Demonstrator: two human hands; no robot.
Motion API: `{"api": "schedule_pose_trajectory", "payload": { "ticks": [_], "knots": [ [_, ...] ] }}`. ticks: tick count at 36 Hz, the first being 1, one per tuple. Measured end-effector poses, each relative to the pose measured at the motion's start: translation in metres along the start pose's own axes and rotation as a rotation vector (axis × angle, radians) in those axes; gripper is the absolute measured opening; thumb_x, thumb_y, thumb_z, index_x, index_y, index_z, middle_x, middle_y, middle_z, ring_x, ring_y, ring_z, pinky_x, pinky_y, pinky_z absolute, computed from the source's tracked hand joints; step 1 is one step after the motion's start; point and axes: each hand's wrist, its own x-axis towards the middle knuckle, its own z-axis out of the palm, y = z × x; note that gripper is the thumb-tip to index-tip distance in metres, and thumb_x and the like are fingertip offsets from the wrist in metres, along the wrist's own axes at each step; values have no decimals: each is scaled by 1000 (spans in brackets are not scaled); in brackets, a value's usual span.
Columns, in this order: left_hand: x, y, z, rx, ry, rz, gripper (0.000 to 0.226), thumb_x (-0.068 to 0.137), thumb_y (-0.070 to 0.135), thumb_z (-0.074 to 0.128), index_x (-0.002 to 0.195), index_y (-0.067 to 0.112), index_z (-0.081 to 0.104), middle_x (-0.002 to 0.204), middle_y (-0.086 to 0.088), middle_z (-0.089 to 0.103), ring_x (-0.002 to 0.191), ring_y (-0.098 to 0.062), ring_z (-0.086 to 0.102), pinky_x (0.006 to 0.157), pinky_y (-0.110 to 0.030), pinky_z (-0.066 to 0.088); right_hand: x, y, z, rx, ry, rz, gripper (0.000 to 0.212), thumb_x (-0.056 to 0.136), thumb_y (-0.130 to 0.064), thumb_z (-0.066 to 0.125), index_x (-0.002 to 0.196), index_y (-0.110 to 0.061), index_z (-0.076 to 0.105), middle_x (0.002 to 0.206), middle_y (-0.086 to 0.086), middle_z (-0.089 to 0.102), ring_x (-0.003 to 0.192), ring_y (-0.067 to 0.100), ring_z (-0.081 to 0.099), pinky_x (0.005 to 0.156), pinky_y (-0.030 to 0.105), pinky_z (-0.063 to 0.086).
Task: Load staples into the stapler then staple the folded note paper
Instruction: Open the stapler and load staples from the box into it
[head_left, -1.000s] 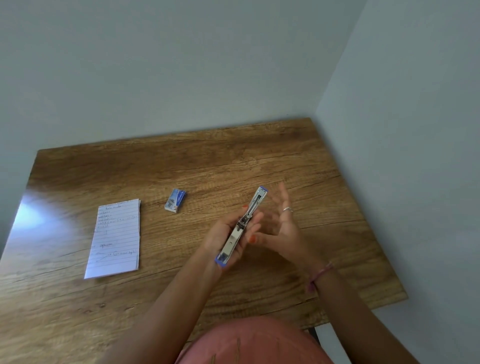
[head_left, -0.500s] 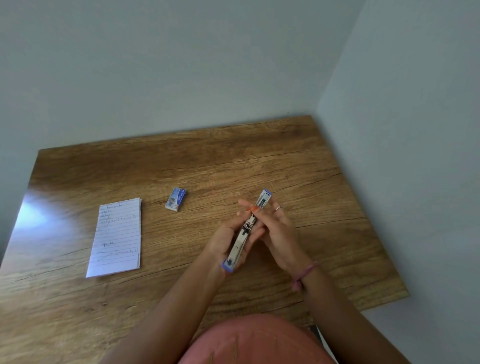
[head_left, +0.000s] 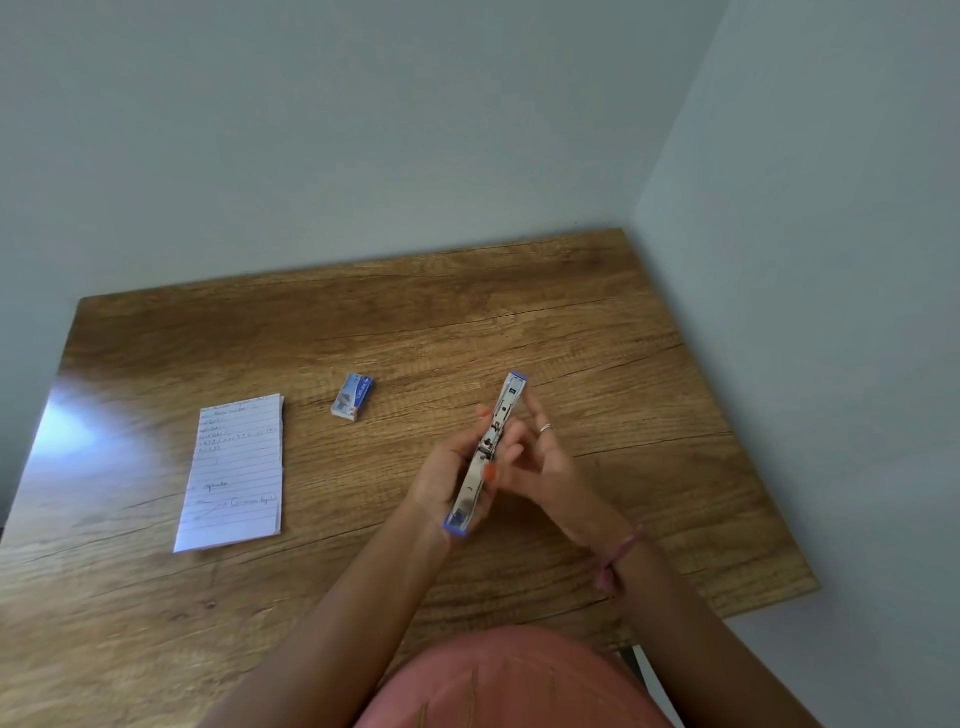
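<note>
A slim metal stapler (head_left: 491, 447) with blue ends is swung fully open in a straight line, held above the wooden table (head_left: 519, 322). My left hand (head_left: 444, 478) grips its near half from the left. My right hand (head_left: 540, 457) touches the stapler's far half from the right, its fingers loosely bent against it; whether it holds staples I cannot tell. A small blue and white staple box (head_left: 353, 397) lies on the table to the left of the hands. The folded lined note paper (head_left: 235, 470), with handwriting on it, lies flat farther left.
Grey walls close the table at the back and on the right, forming a corner. The table's right edge runs near my right forearm. A bright glare patch lies on the table's left side. Pink clothing fills the bottom of the view.
My right hand, spread open beside the stapler a second ago, closed in onto the stapler's far half and stays against it. The stapler tilted slightly more upright.
</note>
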Motion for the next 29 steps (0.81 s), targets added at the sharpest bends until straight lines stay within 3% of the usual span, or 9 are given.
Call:
{"api": "schedule_pose_trajectory", "payload": {
  "ticks": [2, 4, 6, 11, 18, 24, 29],
  "knots": [
    [0, 1, 1, -62, 24, 28, 21, 81, 9, 64, 90, -7, 74, 97, -22, 73, 75, -23, 75, 72, -33, 56, -5, 4, 0, -125, -88, 14, 128, 64, -21, 89, 146, -47, -5, 147, -10, 44, 134, 11, 44, 106, 40, 43],
    [1, 1, 1, -104, 45, 45, 28, 84, 9, 63, 108, -6, 68, 100, -22, 73, 78, -23, 75, 73, -34, 57, -7, 6, 3, -202, -150, 17, 139, 60, -20, 91, 145, -49, -15, 150, -12, 35, 135, 11, 42, 108, 45, 41],
    [2, 1, 0, -114, 60, 52, 34, 89, 11, 60, 119, -4, 63, 98, -20, 73, 77, -22, 75, 73, -33, 57, -8, 5, 6, -248, -164, 13, 141, 59, -23, 91, 144, -50, -18, 149, -19, 31, 134, 7, 43, 107, 40, 43],
    [3, -3, -1, -100, 62, 60, 38, 90, 12, 60, 125, -2, 60, 101, -17, 72, 77, -19, 75, 76, -31, 57, -6, 3, 6, -292, -134, 12, 140, 56, -26, 91, 142, -56, -15, 158, -7, 21, 138, 8, 38, 111, 45, 37],
    [3, -9, -1, -87, 59, 70, 30, 93, 13, 60, 118, -4, 65, 109, -17, 70, 79, -18, 75, 72, -27, 59, -2, 8, -2, -311, -133, 23, 141, 55, -24, 93, 147, -47, -12, 155, -16, 25, 137, 6, 38, 110, 46, 38],
    [1, -10, -1, -60, 75, 78, 25, 94, 14, 59, 109, -3, 69, 103, -16, 73, 76, -17, 75, 69, -25, 58, -4, 10, -2, -313, -127, 10, 139, 56, -20, 92, 149, -41, -9, 156, -18, 25, 140, 5, 33, 112, 38, 35],
    [2, -13, -3, -10, 98, 83, 20, 90, 15, 63, 99, 1, 73, 92, -12, 76, 74, -15, 75, 61, -25, 61, -3, 10, -1, -279, -124, -6, 129, 64, 3, 82, 151, -31, -7, 154, -14, 29, 136, 3, 39, 105, 26, 40]
  ]
}}
